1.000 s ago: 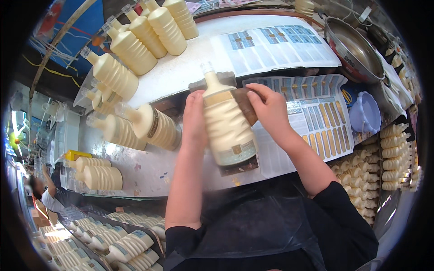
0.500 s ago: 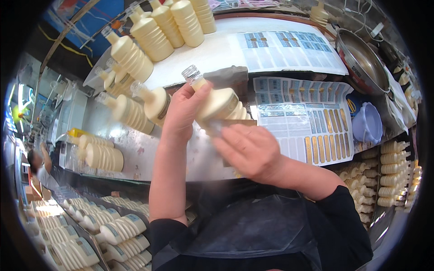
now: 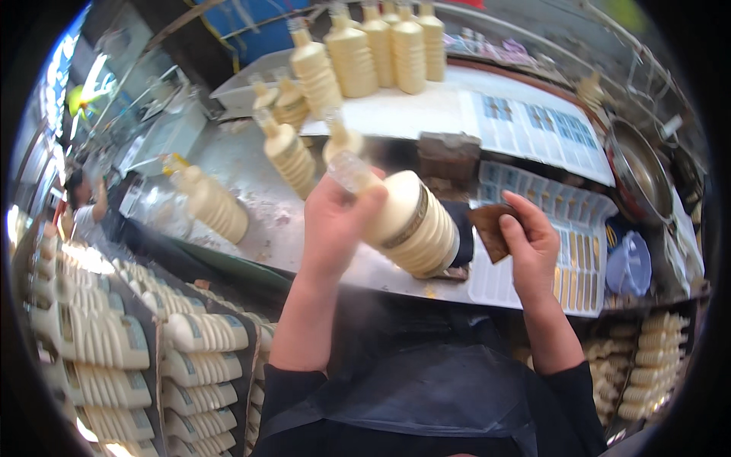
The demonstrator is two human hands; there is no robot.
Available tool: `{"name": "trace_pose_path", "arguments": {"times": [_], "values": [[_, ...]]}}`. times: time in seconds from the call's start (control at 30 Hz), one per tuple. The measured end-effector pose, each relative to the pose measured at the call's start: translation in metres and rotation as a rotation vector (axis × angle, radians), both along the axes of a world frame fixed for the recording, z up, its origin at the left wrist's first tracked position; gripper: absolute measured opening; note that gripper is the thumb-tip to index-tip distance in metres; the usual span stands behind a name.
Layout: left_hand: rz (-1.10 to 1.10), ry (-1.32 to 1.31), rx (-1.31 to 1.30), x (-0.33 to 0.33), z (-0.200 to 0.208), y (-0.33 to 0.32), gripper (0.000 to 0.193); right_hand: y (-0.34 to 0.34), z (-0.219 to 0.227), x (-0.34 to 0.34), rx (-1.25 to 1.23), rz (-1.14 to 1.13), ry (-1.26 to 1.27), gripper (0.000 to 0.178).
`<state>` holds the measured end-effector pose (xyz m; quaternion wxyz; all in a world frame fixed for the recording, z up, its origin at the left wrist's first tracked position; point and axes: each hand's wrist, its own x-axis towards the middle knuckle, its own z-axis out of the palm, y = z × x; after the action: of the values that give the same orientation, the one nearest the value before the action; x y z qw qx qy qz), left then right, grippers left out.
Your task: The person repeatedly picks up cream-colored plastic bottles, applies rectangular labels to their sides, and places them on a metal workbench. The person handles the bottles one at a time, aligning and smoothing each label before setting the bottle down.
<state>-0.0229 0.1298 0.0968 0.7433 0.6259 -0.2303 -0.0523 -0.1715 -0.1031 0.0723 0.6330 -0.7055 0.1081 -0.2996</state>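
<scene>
My left hand (image 3: 331,228) is wrapped round the neck of a cream ribbed bottle (image 3: 419,232), which lies tilted with its clear threaded mouth up to the left. A dark band with lettering runs round its shoulder. The bottle's base end is against a dark block-like support (image 3: 459,232). Between thumb and fingers my right hand (image 3: 533,247) pinches a thin brown flat piece (image 3: 489,232), just right of the bottle and apart from it. Label sheets (image 3: 487,286) with gold and blue strips lie beneath and beside my right hand.
Several cream bottles (image 3: 350,61) stand on the white board at the back. More stand or lean on the left of the table (image 3: 263,221). At right are a metal basin (image 3: 640,167) and a lilac bucket (image 3: 629,265). Stacked bottles (image 3: 202,331) fill the lower left; others sit lower right.
My right hand has drawn away from the bottle to the right, with the brown piece in its fingers. The bottle has turned, showing its banded side. The view has shifted left.
</scene>
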Motion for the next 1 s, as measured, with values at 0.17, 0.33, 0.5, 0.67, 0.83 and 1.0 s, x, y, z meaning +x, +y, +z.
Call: {"name": "trace_pose_path", "arguments": {"times": [0.17,0.33,0.5,0.67,0.83,1.0], "values": [[0.229,-0.164,0.181,0.007,0.034,0.057,0.026,-0.02,-0.019,-0.002,0.073,-0.039,0.051,0.034],[0.737,-0.319,0.553,0.05,0.047,0.112,0.027,-0.037,-0.039,-0.002,0.133,-0.055,0.126,0.035],[1.092,-0.286,0.78,0.111,0.055,0.129,0.035,-0.06,-0.063,-0.002,0.203,-0.089,0.186,0.035],[1.161,-0.335,0.831,0.213,0.031,0.151,0.036,-0.071,-0.067,-0.002,0.181,-0.144,0.221,0.034],[1.173,-0.36,0.927,0.311,0.002,0.167,0.038,-0.091,-0.074,-0.005,0.224,-0.196,0.224,0.034],[1.168,-0.361,0.948,0.388,-0.027,0.168,0.039,-0.098,-0.079,-0.005,0.206,-0.274,0.29,0.035]]}}
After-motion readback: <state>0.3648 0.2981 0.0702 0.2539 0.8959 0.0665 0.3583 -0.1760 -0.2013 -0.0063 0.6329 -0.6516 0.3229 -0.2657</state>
